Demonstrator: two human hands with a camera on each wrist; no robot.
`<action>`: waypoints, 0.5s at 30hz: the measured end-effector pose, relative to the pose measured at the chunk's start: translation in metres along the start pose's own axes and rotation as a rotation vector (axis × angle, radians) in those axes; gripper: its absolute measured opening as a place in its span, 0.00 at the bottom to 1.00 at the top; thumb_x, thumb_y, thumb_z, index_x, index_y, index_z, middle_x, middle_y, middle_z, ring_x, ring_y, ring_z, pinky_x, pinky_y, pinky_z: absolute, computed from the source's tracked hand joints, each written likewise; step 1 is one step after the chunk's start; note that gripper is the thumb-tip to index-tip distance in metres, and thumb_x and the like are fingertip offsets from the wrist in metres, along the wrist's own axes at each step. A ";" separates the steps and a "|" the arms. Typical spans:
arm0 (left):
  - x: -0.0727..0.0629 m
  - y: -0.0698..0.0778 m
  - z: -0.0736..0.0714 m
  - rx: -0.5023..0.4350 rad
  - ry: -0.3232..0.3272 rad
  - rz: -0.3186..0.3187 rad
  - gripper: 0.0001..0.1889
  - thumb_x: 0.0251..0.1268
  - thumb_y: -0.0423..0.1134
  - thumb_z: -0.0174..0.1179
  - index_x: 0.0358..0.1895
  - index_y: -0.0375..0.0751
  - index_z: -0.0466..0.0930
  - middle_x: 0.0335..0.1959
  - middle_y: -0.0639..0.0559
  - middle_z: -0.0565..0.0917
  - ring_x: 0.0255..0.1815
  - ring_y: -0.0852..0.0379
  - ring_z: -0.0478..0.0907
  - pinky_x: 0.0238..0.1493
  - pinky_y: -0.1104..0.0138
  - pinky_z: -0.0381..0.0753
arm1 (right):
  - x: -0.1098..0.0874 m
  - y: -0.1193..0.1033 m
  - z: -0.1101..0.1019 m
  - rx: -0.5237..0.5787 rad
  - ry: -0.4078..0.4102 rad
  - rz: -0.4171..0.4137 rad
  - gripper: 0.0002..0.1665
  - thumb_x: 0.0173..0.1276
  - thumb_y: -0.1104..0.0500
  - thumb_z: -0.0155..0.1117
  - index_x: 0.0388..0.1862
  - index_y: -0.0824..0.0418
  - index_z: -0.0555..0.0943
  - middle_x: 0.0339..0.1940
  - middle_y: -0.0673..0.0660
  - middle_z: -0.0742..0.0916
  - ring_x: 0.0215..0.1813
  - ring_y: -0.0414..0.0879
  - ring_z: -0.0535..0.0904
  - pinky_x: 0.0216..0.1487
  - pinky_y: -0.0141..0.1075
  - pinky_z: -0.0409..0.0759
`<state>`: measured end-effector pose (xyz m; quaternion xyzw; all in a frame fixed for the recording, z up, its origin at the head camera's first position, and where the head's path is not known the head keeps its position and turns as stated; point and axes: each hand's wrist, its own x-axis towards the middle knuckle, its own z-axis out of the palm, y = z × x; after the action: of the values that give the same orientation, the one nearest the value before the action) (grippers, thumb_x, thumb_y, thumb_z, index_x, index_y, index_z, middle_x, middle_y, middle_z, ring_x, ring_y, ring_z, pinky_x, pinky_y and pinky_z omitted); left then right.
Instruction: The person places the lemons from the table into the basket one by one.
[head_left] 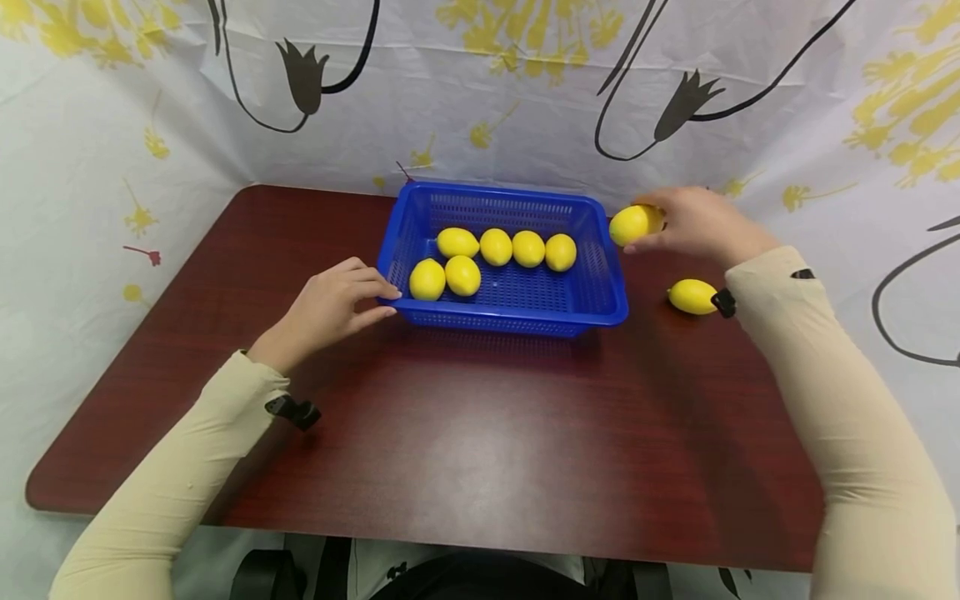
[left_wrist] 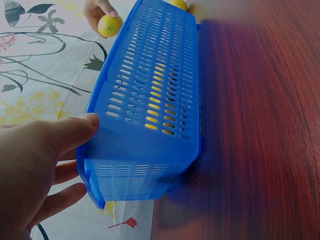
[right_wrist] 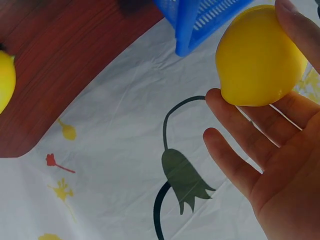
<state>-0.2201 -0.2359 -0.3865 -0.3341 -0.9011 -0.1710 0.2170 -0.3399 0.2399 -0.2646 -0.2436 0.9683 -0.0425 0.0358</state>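
Observation:
A blue plastic basket (head_left: 510, 318) with slotted walls stands on the table, several yellow lemons (head_left: 528, 249) lying inside it. My left hand (head_left: 330, 304) holds the basket's near left corner, with the thumb on the front wall and the fingers at the left end of the rim; the left wrist view shows this thumb (left_wrist: 75, 132) close up. Just outside the basket's right rim, my right hand (head_left: 697, 223) holds a lemon (head_left: 634, 225) between thumb and fingers, raised above the table. The right wrist view shows this lemon (right_wrist: 260, 57) resting against the fingertips.
Another lemon (head_left: 692, 297) lies on the table right of the basket, beside my right sleeve. The dark red wooden table (head_left: 465, 433) has rounded corners. A white cloth (head_left: 360, 108) with flower prints hangs behind the table and along its sides.

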 end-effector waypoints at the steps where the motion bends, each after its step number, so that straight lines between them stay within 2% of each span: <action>1: 0.000 0.000 0.000 -0.001 0.001 0.001 0.12 0.56 0.46 0.72 0.43 0.49 0.89 0.40 0.56 0.89 0.41 0.57 0.76 0.38 0.61 0.82 | 0.001 -0.001 0.001 0.002 0.002 -0.004 0.44 0.56 0.32 0.71 0.65 0.55 0.76 0.55 0.62 0.85 0.51 0.60 0.77 0.54 0.54 0.73; 6: 0.000 -0.001 0.001 0.000 0.002 0.002 0.12 0.57 0.46 0.72 0.43 0.49 0.89 0.40 0.56 0.89 0.41 0.57 0.76 0.38 0.62 0.82 | 0.009 -0.009 0.003 0.005 0.014 -0.026 0.42 0.56 0.33 0.72 0.63 0.55 0.77 0.52 0.61 0.86 0.50 0.58 0.78 0.53 0.52 0.73; 11: 0.000 0.000 0.000 0.001 -0.004 -0.004 0.12 0.57 0.47 0.72 0.44 0.49 0.89 0.40 0.56 0.89 0.41 0.57 0.76 0.38 0.62 0.82 | 0.017 -0.017 0.005 -0.002 -0.001 -0.038 0.42 0.57 0.37 0.73 0.65 0.57 0.76 0.56 0.64 0.85 0.53 0.60 0.78 0.55 0.55 0.73; 15: -0.001 0.000 0.000 0.002 -0.009 -0.011 0.12 0.57 0.47 0.72 0.44 0.49 0.89 0.40 0.56 0.89 0.41 0.56 0.76 0.38 0.62 0.82 | 0.024 -0.022 0.007 -0.024 -0.003 -0.053 0.44 0.56 0.35 0.73 0.66 0.58 0.76 0.58 0.64 0.84 0.55 0.60 0.78 0.55 0.55 0.74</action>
<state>-0.2198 -0.2366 -0.3865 -0.3297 -0.9041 -0.1699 0.2123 -0.3500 0.2083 -0.2703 -0.2698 0.9618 -0.0315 0.0331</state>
